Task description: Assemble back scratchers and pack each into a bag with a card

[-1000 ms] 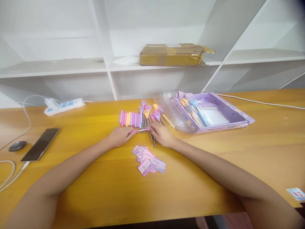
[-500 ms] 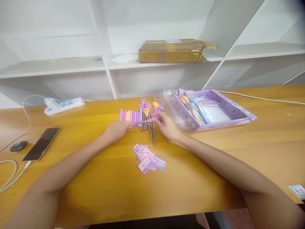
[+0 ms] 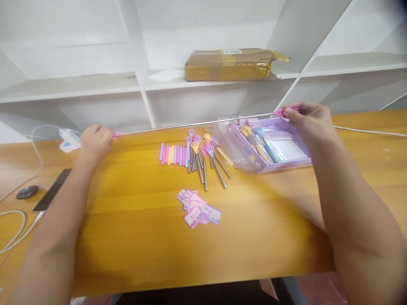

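A telescopic back scratcher (image 3: 197, 123) stretches long and nearly level between my two hands, its thin metal rod drawn out. My left hand (image 3: 97, 144) is closed around its pink handle. At the other end, my right hand (image 3: 308, 118) pinches the pink claw head. Beneath the rod lie several more back scratchers (image 3: 203, 156) with purple, pink and yellow claws, most with bare metal shafts. Beside them is a row of coloured handle tubes (image 3: 173, 155). Closer to me rests a loose pile of pink and purple cards (image 3: 199, 209).
A purple box (image 3: 280, 167) holding bagged scratchers stands back right, with clear plastic bags (image 3: 233, 148) at its left side. On the left are a power strip (image 3: 70, 142), a mouse (image 3: 27, 192) and a phone (image 3: 51, 192). A taped carton (image 3: 229, 65) sits on the shelf.
My hands have moved far apart, left hand leftward and right hand to the right, both higher. The short pink scratcher between them has been pulled out to a long rod.
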Motion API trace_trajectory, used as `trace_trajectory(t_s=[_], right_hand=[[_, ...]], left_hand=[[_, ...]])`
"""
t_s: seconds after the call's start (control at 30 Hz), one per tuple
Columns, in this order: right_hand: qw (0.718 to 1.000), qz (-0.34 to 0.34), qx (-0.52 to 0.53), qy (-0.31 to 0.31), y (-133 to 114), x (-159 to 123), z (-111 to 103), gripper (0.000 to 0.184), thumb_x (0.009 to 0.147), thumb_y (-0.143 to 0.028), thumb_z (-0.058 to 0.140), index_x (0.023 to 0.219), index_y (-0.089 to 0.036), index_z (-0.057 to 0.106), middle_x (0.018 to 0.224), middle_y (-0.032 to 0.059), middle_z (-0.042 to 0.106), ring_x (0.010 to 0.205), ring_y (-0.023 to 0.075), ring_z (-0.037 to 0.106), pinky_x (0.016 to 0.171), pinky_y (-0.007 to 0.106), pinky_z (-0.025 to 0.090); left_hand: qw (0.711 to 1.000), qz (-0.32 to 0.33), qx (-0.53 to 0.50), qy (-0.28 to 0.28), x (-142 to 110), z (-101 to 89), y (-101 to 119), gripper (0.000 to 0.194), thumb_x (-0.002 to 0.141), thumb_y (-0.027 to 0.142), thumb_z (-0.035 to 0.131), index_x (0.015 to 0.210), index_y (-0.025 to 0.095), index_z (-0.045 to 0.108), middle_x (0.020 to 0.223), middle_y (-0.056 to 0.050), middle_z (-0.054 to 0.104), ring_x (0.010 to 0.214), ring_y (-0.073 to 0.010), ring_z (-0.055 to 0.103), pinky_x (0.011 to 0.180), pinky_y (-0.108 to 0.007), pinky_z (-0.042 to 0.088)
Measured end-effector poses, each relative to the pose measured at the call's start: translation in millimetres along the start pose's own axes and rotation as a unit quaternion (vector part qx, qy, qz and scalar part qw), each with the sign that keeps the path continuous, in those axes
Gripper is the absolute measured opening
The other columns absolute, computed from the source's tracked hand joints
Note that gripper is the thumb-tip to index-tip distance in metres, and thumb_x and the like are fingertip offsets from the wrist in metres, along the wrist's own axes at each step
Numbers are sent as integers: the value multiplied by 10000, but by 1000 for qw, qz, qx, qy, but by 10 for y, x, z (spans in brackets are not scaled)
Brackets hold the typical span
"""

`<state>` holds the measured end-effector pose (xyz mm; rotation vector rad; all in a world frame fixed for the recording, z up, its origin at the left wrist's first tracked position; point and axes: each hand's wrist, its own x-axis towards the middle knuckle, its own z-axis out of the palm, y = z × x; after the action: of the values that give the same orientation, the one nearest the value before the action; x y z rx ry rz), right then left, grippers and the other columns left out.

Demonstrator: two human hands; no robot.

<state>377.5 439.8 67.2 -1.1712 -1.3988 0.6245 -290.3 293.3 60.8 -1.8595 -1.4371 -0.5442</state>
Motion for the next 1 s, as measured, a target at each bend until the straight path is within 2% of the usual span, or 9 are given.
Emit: trace_trajectory(t_s=[0.1,0.2,0.3,0.4,0.5,0.63,0.77,1.0], right_hand=[[999,18,-3,28,51,56,-127,76,985,-94,782,951,-160,771,841,53,695,641,86,494,666,333,383],[999,17,-12,39,68,59,-64,129,1016,-64,732,945,-170,752,726,-10,590,587,82,433,643,343,376],[999,15,-22,44,66,44,30,168,1052,-47,661,969,-186,707,657,-55,514,543,84,441,620,335,391],[997,5,-25,67,48,22,91,186,1080,-45,595,1001,-209,632,730,-47,558,533,73,487,615,319,428],[997,-7,-8,70,18,3,135,209,1105,-46,517,1020,-234,553,834,-35,594,518,61,487,599,317,422],[996,54,44,53,-15,3,188,240,1117,-43,437,1027,-259,488,834,-45,591,514,62,454,609,329,384],[989,121,85,1,0,3,258,297,1021,20,516,980,-270,465,800,-49,603,560,76,518,647,333,402],[981,163,106,26,76,-7,406,310,963,-31,552,938,-294,388,695,-90,520,512,77,424,593,320,315]], left_hand=[[999,-6,-13,-33,-30,9,-42,631,1119,724,334,736,237,451,667,-31,505,701,-210,402,690,-340,356],[999,-4,-22,-41,-61,106,23,598,1118,710,342,772,247,497,700,-54,574,733,-243,515,702,-373,422],[999,-20,-35,-20,-122,214,85,554,1102,705,389,871,239,580,765,-81,654,766,-271,616,709,-392,459],[999,-36,-41,0,-173,275,140,502,1100,661,414,987,226,637,823,-102,707,786,-285,675,716,-398,480],[998,-32,-50,-6,-181,287,200,450,1096,618,437,998,243,664,874,-115,749,811,-301,712,718,-402,491],[997,-33,-71,-18,-167,286,233,450,1087,611,457,963,241,681,928,-141,785,843,-320,737,727,-417,505],[995,-32,-92,-16,-174,292,213,389,1070,579,511,984,243,687,968,-148,793,897,-330,755,761,-430,533],[996,-34,-76,27,-200,278,196,316,1050,535,584,943,250,671,956,-138,809,897,-315,768,741,-412,554]])
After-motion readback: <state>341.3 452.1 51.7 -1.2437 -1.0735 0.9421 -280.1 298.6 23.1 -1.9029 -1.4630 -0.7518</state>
